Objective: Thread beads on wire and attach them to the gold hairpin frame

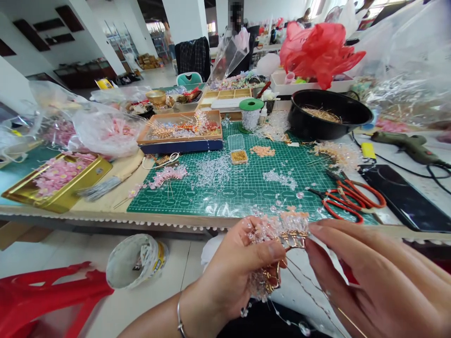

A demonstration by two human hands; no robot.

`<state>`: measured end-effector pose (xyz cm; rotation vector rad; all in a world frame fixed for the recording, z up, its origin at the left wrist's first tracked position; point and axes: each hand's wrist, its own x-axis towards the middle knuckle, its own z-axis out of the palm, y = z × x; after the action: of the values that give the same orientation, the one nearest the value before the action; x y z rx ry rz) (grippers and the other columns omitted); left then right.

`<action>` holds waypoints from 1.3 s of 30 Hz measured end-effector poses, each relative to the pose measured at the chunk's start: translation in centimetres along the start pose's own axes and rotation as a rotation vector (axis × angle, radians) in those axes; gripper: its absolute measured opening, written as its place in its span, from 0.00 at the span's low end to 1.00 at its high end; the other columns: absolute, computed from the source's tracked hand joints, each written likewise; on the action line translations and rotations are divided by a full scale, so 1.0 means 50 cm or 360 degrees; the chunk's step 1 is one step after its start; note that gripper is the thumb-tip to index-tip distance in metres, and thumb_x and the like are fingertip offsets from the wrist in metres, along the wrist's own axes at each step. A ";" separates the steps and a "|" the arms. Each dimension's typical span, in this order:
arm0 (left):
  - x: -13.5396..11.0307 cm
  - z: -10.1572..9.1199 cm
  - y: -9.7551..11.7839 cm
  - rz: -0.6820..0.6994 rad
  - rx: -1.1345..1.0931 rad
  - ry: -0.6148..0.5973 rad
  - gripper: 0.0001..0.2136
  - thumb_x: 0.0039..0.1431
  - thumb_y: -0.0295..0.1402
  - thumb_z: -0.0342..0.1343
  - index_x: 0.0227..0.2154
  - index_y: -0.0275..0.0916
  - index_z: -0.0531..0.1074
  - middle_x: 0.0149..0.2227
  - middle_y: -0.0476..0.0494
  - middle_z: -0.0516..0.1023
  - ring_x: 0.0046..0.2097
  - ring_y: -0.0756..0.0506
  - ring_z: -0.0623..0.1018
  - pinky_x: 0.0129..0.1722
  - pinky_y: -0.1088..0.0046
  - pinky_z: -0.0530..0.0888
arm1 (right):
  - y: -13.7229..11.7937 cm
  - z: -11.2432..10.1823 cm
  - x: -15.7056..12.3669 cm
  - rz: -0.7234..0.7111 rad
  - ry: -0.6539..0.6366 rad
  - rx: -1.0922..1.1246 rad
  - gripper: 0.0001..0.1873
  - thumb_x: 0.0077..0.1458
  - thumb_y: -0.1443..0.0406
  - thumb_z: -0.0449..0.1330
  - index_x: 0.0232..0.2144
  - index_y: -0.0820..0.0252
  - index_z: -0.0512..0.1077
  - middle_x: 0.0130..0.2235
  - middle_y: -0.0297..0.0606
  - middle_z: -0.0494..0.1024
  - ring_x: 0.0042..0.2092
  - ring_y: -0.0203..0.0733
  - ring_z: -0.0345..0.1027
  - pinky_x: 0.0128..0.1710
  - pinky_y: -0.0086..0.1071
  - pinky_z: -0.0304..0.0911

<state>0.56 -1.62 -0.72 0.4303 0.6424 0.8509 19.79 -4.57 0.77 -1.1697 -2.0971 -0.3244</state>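
My left hand (234,270) is closed around a beaded ornament (278,234) of clear and pale pink beads on a gold metal frame, held just in front of the table edge. My right hand (366,277) comes in from the right, its fingers extended, with the fingertips touching the ornament's right end. Thin wires strung with clear beads (310,300) trail down from the ornament below both hands. Whether the right fingers pinch a wire is unclear.
A green cutting mat (246,188) carries loose clear and pink beads, a small box of gold beads (238,156) and red-handled scissors (348,199). Behind are a bead tray (181,129), a black bowl (327,115) and a glue gun (408,143). A gold tin (58,180) of pink flowers sits left.
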 end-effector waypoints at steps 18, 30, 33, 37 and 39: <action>0.006 -0.019 -0.001 -0.0098 -0.0104 -0.0106 0.15 0.49 0.35 0.70 0.38 0.34 0.74 0.22 0.51 0.72 0.19 0.56 0.68 0.18 0.84 0.63 | 0.001 0.017 0.022 -0.0250 -0.0073 -0.0036 0.10 0.63 0.71 0.58 0.47 0.66 0.71 0.27 0.38 0.80 0.26 0.40 0.71 0.33 0.37 0.66; 0.004 -0.021 -0.001 -0.0127 0.0001 -0.0088 0.15 0.50 0.34 0.69 0.37 0.34 0.73 0.24 0.50 0.73 0.20 0.57 0.67 0.19 0.84 0.64 | 0.060 -0.003 0.013 -0.0523 -0.0273 -0.0027 0.13 0.65 0.71 0.53 0.49 0.60 0.71 0.23 0.33 0.73 0.25 0.44 0.66 0.29 0.41 0.61; 0.002 -0.017 0.004 -0.0108 0.0042 -0.0081 0.18 0.48 0.35 0.71 0.38 0.35 0.71 0.25 0.50 0.73 0.21 0.56 0.68 0.20 0.83 0.65 | 0.065 -0.011 0.012 -0.0538 -0.0310 -0.0027 0.14 0.65 0.71 0.53 0.50 0.59 0.71 0.24 0.34 0.74 0.26 0.45 0.67 0.30 0.42 0.61; -0.006 -0.015 0.012 -0.0086 0.0146 0.0006 0.23 0.44 0.32 0.74 0.40 0.36 0.68 0.30 0.50 0.75 0.25 0.54 0.72 0.24 0.81 0.70 | 0.066 -0.018 0.003 -0.0490 -0.0385 0.0003 0.17 0.62 0.75 0.53 0.52 0.63 0.69 0.27 0.38 0.77 0.29 0.45 0.70 0.32 0.40 0.63; -0.009 -0.016 0.015 -0.0091 0.0213 -0.0019 0.26 0.43 0.31 0.75 0.43 0.36 0.68 0.32 0.49 0.75 0.28 0.53 0.74 0.27 0.79 0.72 | 0.067 -0.017 -0.002 -0.0444 -0.0407 0.0039 0.18 0.61 0.75 0.54 0.53 0.63 0.69 0.28 0.38 0.77 0.28 0.43 0.69 0.31 0.39 0.62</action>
<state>-0.60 -1.48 -0.70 0.5348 0.7000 0.7530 22.98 -3.20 0.93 -0.9441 -2.4882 -0.2870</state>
